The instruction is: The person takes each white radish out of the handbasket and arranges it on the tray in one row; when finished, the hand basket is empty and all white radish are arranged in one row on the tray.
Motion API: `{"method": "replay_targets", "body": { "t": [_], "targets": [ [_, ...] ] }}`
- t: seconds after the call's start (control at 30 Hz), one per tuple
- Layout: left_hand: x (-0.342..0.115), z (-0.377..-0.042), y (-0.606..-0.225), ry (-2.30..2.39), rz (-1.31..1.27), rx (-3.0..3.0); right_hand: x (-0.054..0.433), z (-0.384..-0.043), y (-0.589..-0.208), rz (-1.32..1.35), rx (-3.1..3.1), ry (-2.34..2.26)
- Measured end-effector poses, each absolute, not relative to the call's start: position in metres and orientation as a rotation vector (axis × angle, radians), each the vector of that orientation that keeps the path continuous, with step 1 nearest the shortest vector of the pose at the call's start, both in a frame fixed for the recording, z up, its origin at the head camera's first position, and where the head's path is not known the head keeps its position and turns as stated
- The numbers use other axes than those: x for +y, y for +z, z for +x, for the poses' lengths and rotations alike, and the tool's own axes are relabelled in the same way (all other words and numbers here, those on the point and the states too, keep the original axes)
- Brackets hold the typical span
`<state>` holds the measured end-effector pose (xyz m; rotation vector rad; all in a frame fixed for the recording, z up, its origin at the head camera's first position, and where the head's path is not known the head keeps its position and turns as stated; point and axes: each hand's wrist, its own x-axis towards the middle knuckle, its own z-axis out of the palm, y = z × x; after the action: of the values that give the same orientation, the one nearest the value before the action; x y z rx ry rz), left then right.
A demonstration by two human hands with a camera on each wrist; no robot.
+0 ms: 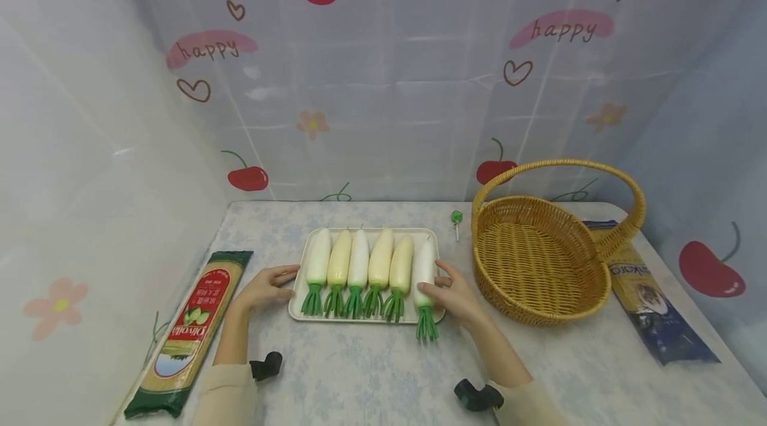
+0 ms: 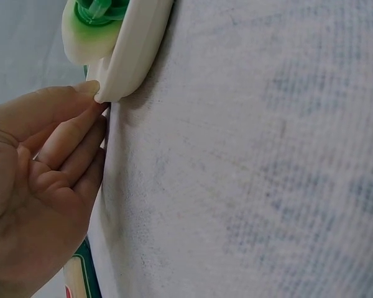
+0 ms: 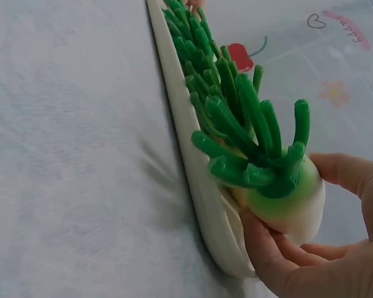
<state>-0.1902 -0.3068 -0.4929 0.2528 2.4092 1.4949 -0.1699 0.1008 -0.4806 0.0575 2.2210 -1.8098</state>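
A white rectangular tray [image 1: 295,310] holds a row of several toy white radishes [image 1: 358,259] with green stem tops, some whiter and some more yellow. My left hand [image 1: 266,287] is at the tray's left edge, its thumb and fingertips pinching the white rim [image 2: 105,93]. With thumb and fingers around its sides, my right hand [image 1: 458,296] grips the rightmost white radish [image 1: 425,263]. In the right wrist view that radish [image 3: 298,214] is at the tray's end, slightly raised, its green stems reaching out past the rim.
A wicker basket [image 1: 542,259] with a tall handle stands right of the tray. Beyond it lies a blue and yellow pasta packet [image 1: 650,299]. A green lollipop [image 1: 457,217] lies behind the tray. On the left is a green and red pasta packet [image 1: 192,329]. A printed curtain [image 1: 383,80] encloses the table.
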Motion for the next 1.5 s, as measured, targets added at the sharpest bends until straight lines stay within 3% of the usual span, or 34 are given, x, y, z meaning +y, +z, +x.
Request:
{"method": "replay_targets", "body": {
  "t": [0.5,0.97,1.5],
  "targets": [
    [-0.310,-0.192,-0.496,1.544,0.281,2.378,0.081,-0.192,-0.479,0.076,2.518,-1.619],
    [-0.308,-0.189,-0.493,1.542,0.260,2.386,0.076,-0.184,-0.485,-0.161,2.925,-1.343],
    [-0.307,-0.190,-0.494,1.502,0.278,2.420,0.077,-0.184,-0.488,-0.116,2.916,-1.361]
  ]
}}
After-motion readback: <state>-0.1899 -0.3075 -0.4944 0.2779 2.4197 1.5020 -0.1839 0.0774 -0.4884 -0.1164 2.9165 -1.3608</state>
